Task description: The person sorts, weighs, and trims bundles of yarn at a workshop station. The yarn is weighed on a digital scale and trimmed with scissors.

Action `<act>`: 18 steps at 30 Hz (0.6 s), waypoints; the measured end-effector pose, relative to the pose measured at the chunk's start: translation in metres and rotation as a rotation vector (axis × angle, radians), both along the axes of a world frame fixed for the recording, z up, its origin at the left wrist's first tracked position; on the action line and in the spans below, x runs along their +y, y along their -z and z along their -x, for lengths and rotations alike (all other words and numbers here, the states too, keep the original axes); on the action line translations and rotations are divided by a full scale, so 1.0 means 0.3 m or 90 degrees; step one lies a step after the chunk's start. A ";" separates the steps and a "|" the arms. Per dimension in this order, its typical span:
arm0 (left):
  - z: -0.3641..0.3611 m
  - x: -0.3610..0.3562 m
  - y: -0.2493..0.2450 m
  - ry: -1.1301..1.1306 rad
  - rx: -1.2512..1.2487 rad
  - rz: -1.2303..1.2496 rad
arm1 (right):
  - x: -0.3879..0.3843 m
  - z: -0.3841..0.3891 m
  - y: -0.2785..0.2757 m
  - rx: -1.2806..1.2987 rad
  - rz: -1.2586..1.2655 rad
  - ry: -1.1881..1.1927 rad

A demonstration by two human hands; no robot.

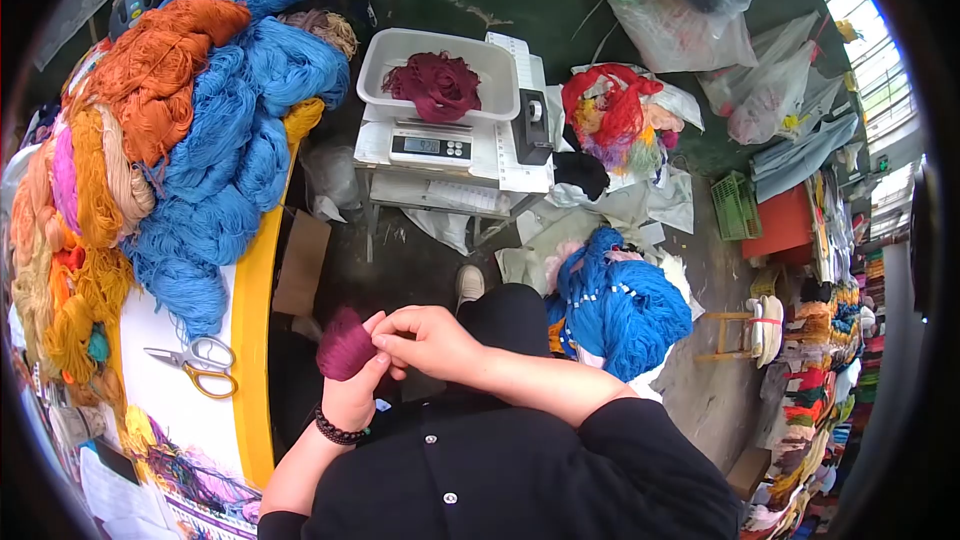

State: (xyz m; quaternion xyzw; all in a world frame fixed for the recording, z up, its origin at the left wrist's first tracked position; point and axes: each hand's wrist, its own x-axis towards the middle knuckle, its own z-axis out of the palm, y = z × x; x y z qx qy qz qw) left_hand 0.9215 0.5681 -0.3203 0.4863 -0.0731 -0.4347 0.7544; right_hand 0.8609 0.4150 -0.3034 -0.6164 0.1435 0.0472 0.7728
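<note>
My left hand, with a dark beaded bracelet at its wrist, is closed round a small bundle of maroon yarn. Close against it, my right hand has thumb and forefinger pinched together at the bundle's edge; whatever is between those fingertips is too small to make out. Ahead of me, more maroon yarn lies in a white plastic tub. The tub rests on a digital scale with a lit display, on a small stand. To the left, scissors lie on a white table with a yellow edge.
Blue yarn skeins and orange ones are heaped on the left table. A bag of mixed yarn and a blue yarn pile sit right of the stand. A green crate and stacked skeins line the right side.
</note>
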 end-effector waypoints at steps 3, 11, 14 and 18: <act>-0.021 0.028 0.014 0.037 -0.020 -0.010 | -0.150 -0.066 -0.002 -0.132 0.518 0.064; -0.040 0.030 0.052 -0.009 0.039 -0.035 | -0.772 -0.428 0.023 -0.132 1.035 0.322; -0.053 0.033 0.051 -0.016 0.065 -0.046 | -0.825 -0.482 0.059 -0.087 1.004 0.260; -0.060 0.035 0.044 -0.017 0.057 -0.054 | -0.863 -0.512 0.017 -0.002 0.607 0.250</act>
